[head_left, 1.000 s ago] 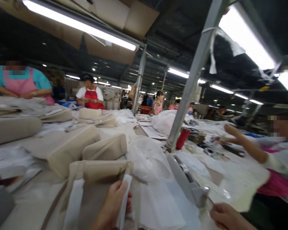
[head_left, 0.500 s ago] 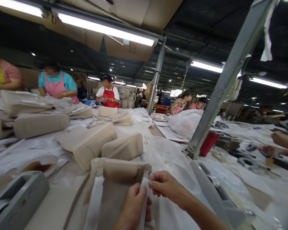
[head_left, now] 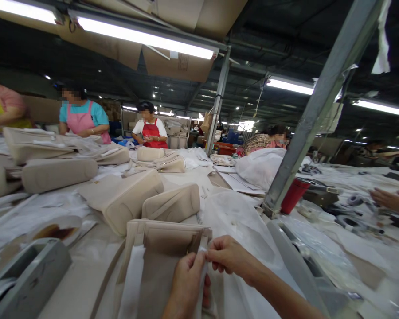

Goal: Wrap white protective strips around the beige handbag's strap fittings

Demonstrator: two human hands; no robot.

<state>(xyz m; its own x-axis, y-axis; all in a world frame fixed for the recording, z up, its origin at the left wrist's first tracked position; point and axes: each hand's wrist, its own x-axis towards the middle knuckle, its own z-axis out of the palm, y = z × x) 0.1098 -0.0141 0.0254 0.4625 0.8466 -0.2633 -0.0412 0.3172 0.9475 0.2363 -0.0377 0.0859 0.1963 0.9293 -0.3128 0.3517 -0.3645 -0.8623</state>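
In front of me lies a beige handbag (head_left: 161,254) with two straps running toward me. A white wrapping strip (head_left: 133,277) covers its left strap. My left hand (head_left: 186,281) is closed around the right strap (head_left: 204,241), thumb on top and fingertips showing past its far side. My right hand (head_left: 231,259) pinches a small white wrapping strip (head_left: 202,251) at the upper part of that strap, its fingertips touching my left thumb. Most of this second strip is hidden by my hands.
More beige bags (head_left: 171,204) lie just behind. Grey tape dispensers stand at left (head_left: 29,279) and right (head_left: 302,266). A plate with brown stains (head_left: 58,230), a metal post (head_left: 295,146) and a red cup (head_left: 294,195) are nearby. Co-workers sit across the table; another person's hand (head_left: 390,199) shows at right.
Less of the white strip shows between my hands, and more of the beige right strap is visible. Both hands stay nearly in place. The co-worker's hand at far right has shifted.
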